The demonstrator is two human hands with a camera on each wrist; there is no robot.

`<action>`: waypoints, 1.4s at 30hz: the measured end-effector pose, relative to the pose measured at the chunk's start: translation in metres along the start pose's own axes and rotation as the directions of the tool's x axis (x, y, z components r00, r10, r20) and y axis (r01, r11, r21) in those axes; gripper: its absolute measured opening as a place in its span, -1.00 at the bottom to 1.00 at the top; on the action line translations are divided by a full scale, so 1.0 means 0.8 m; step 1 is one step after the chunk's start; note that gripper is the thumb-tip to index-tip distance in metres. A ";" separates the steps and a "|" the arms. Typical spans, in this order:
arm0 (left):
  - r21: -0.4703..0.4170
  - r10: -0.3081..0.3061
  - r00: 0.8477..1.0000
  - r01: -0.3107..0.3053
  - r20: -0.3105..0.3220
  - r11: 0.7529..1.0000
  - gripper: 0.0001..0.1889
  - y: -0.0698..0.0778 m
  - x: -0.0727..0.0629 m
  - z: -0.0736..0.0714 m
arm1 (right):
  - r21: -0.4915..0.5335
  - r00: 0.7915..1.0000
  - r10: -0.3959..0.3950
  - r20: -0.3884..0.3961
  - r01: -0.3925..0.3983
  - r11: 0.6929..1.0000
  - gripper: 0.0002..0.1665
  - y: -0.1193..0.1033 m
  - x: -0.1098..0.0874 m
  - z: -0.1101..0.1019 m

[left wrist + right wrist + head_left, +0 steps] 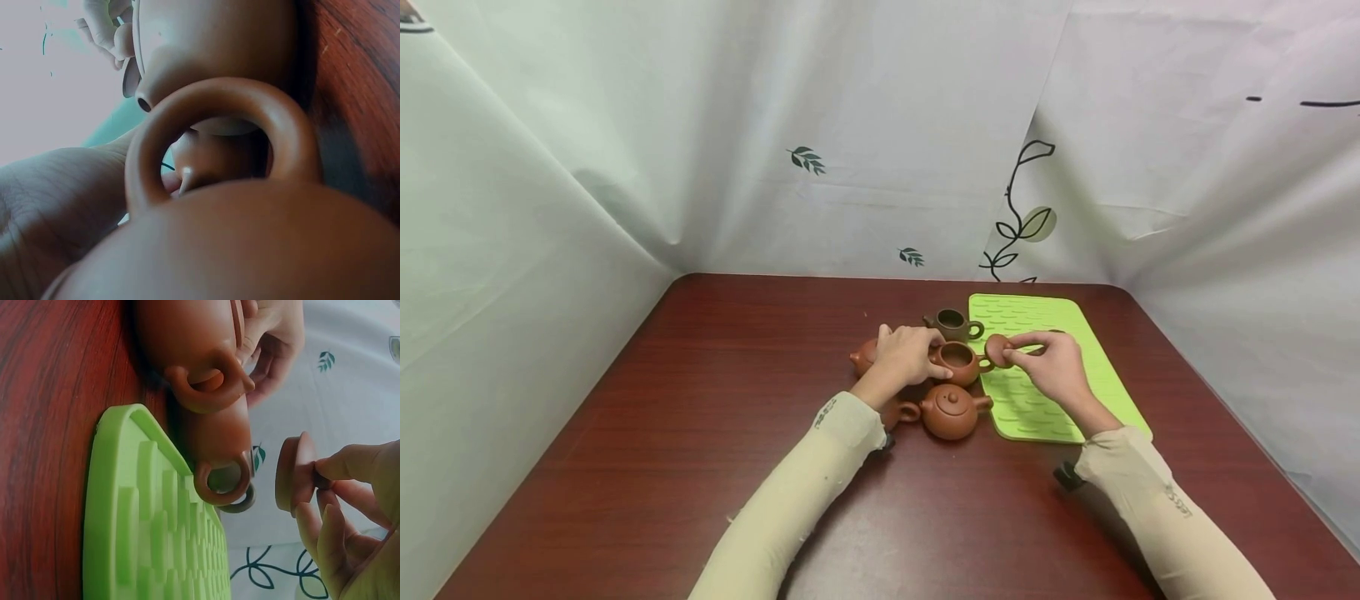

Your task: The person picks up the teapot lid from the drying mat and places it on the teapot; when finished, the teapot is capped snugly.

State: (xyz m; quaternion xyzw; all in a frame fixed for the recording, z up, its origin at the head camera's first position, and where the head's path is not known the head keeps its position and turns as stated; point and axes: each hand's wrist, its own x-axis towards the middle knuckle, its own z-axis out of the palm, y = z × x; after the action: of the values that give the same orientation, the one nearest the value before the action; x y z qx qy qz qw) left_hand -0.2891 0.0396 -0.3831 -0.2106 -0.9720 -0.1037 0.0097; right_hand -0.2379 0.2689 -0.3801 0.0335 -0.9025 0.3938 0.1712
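The right hand (1051,365) pinches a round, reddish-brown lid (997,351) by its knob; the left hand (904,354) grips a matching, smooth open teapot (966,377) between both hands. Sleeve lettering (1177,500) is too small to read.

The table (625,433) has a dark reddish-brown surface with wood grain. On its right part there lies a bright green mat (1022,312), which has rounded corners and short raised ridges. Near the mat's left edge, toward the back, stands a dark brown teapot (951,323) with open top. Behind the table hangs a white cloth (880,100), printed with green leaf sprigs (807,160) and a black-outlined vine (1018,225).
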 end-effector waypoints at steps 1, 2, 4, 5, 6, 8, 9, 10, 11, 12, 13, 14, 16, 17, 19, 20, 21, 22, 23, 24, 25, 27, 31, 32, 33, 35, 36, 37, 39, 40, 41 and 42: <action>-0.001 0.002 1.000 -0.002 -0.001 1.000 -0.39 0.000 0.000 0.000 | 0.001 1.000 0.001 0.002 -0.001 1.000 -0.80 -0.001 0.000 0.001; -0.001 0.004 1.000 -0.004 -0.003 1.000 -0.39 0.000 0.000 0.000 | 0.000 1.000 0.002 0.005 -0.002 1.000 -0.80 -0.001 0.000 0.002; -0.001 0.006 1.000 -0.006 -0.006 1.000 -0.40 0.000 0.000 0.001 | 0.004 1.000 0.003 0.008 -0.003 1.000 -0.80 -0.003 0.001 0.004; -0.001 0.006 1.000 -0.006 -0.007 1.000 -0.40 0.000 -0.001 0.001 | 0.003 1.000 0.001 0.009 -0.001 1.000 -0.80 -0.003 0.001 0.005; 0.000 0.006 1.000 -0.006 -0.008 1.000 -0.40 0.000 -0.001 0.001 | 0.003 1.000 0.000 0.010 0.000 1.000 -0.80 -0.004 0.001 0.006; 0.001 0.005 1.000 -0.005 -0.008 1.000 -0.40 0.000 -0.001 0.001 | 0.005 1.000 -0.001 0.016 0.001 1.000 -0.80 -0.005 0.002 0.008; 0.002 0.004 1.000 -0.004 -0.006 1.000 -0.40 0.000 -0.001 0.001 | 0.007 1.000 0.001 0.019 -0.001 1.000 -0.80 -0.006 0.002 0.009; 0.002 0.003 1.000 -0.003 -0.005 1.000 -0.40 0.000 -0.001 0.001 | 0.007 1.000 0.002 0.023 -0.002 1.000 -0.79 -0.007 0.002 0.010; 0.003 0.002 1.000 -0.002 -0.005 1.000 -0.40 0.000 -0.001 0.000 | 0.007 1.000 0.004 0.027 -0.004 1.000 -0.79 -0.008 0.002 0.011; 0.004 0.001 1.000 -0.001 -0.004 1.000 -0.40 0.000 -0.001 0.000 | 0.008 0.999 0.008 0.031 -0.008 1.000 -0.79 -0.009 0.002 0.011; 0.005 0.001 1.000 -0.001 -0.004 1.000 -0.40 0.000 -0.001 0.000 | 0.010 0.999 0.012 0.035 -0.013 1.000 -0.79 -0.010 0.002 0.012; 0.005 0.000 1.000 0.000 -0.003 1.000 -0.40 0.000 -0.001 0.000 | 0.011 0.999 0.017 0.040 -0.017 1.000 -0.79 -0.011 0.002 0.013; 0.003 -0.003 1.000 0.003 0.000 1.000 -0.40 0.000 -0.001 0.000 | 0.014 0.999 0.022 0.046 -0.023 1.000 -0.79 -0.013 0.002 0.014; 0.002 -0.003 1.000 0.003 0.001 1.000 -0.40 0.000 -0.001 0.000 | 0.015 0.999 0.024 0.048 -0.025 1.000 -0.78 -0.013 0.003 0.015; 0.003 -0.005 1.000 0.005 0.002 1.000 -0.39 0.000 -0.001 0.000 | 0.017 0.998 0.026 0.052 -0.027 0.999 -0.79 -0.015 0.003 0.016; 0.003 -0.005 1.000 0.005 0.004 1.000 -0.39 0.000 -0.001 0.000 | 0.020 0.998 0.026 0.053 -0.027 0.999 -0.79 -0.017 0.003 0.017; 0.004 -0.005 1.000 0.005 0.004 1.000 -0.39 0.000 -0.001 0.000 | 0.021 0.998 0.025 0.053 -0.027 0.999 -0.78 -0.018 0.004 0.017; 0.005 -0.004 1.000 0.004 0.003 1.000 -0.39 0.000 0.000 0.000 | 0.026 0.998 0.025 0.055 -0.027 0.999 -0.78 -0.019 0.004 0.018; 0.008 -0.003 1.000 0.003 0.002 1.000 -0.39 0.000 0.000 0.000 | 0.030 0.998 0.026 0.056 -0.027 0.999 -0.79 -0.020 0.005 0.019; 0.008 -0.003 1.000 0.003 0.001 1.000 -0.39 0.000 0.000 0.000 | 0.033 0.998 0.026 0.057 -0.028 0.999 -0.79 -0.021 0.005 0.019; 0.009 -0.002 1.000 0.002 0.001 1.000 -0.39 0.000 0.000 0.000 | 0.037 0.998 0.024 0.058 -0.026 0.999 -0.79 -0.022 0.005 0.020; 0.011 0.000 1.000 0.000 0.000 1.000 -0.39 0.000 0.000 0.001 | 0.042 0.998 0.021 0.064 -0.024 0.999 -0.79 -0.023 0.006 0.021; 0.017 0.000 1.000 0.000 -0.001 1.000 -0.39 0.000 0.000 0.001 | 0.064 0.996 0.025 0.082 -0.030 0.998 -0.77 -0.026 0.006 0.024; 0.017 0.000 1.000 0.000 -0.001 1.000 -0.39 0.000 0.000 0.000 | 0.067 0.996 0.027 0.086 -0.033 0.997 -0.77 -0.026 0.007 0.025; 0.018 -0.001 1.000 0.001 -0.003 1.000 -0.39 0.000 0.000 0.000 | 0.072 0.996 0.029 0.089 -0.035 0.997 -0.77 -0.027 0.007 0.026; 0.020 -0.001 1.000 0.001 -0.002 1.000 -0.39 0.000 0.001 0.000 | 0.079 0.995 0.033 0.091 -0.040 0.996 -0.77 -0.029 0.007 0.028; 0.019 -0.001 1.000 0.001 -0.001 1.000 -0.39 0.000 0.001 0.000 | 0.078 0.995 0.032 0.092 -0.040 0.996 -0.78 -0.029 0.008 0.029; 0.019 -0.002 1.000 0.002 0.000 1.000 -0.39 0.000 0.001 0.000 | 0.082 0.995 0.030 0.095 -0.038 0.996 -0.78 -0.031 0.008 0.030; 0.019 -0.001 1.000 0.001 0.002 1.000 -0.39 0.000 0.001 0.000 | 0.084 0.995 0.024 0.098 -0.032 0.996 -0.78 -0.032 0.009 0.032; 0.019 -0.002 1.000 0.002 0.003 1.000 -0.39 0.000 0.001 0.000 | 0.090 0.995 0.024 0.100 -0.033 0.995 -0.78 -0.032 0.009 0.033; 0.021 -0.003 1.000 0.003 0.003 1.000 -0.38 0.000 0.001 0.000 | 0.095 0.995 0.023 0.102 -0.033 0.995 -0.78 -0.033 0.010 0.034; 0.021 -0.004 1.000 0.004 0.003 1.000 -0.38 0.001 0.000 -0.001 | 0.098 0.994 0.023 0.107 -0.033 0.995 -0.78 -0.033 0.010 0.036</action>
State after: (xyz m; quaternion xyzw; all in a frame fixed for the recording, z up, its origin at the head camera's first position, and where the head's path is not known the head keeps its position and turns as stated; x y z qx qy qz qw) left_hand -0.2892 0.0401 -0.3826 -0.2086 -0.9735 -0.0933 0.0105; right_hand -0.2483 0.2309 -0.3769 0.0502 -0.8899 0.4384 0.1158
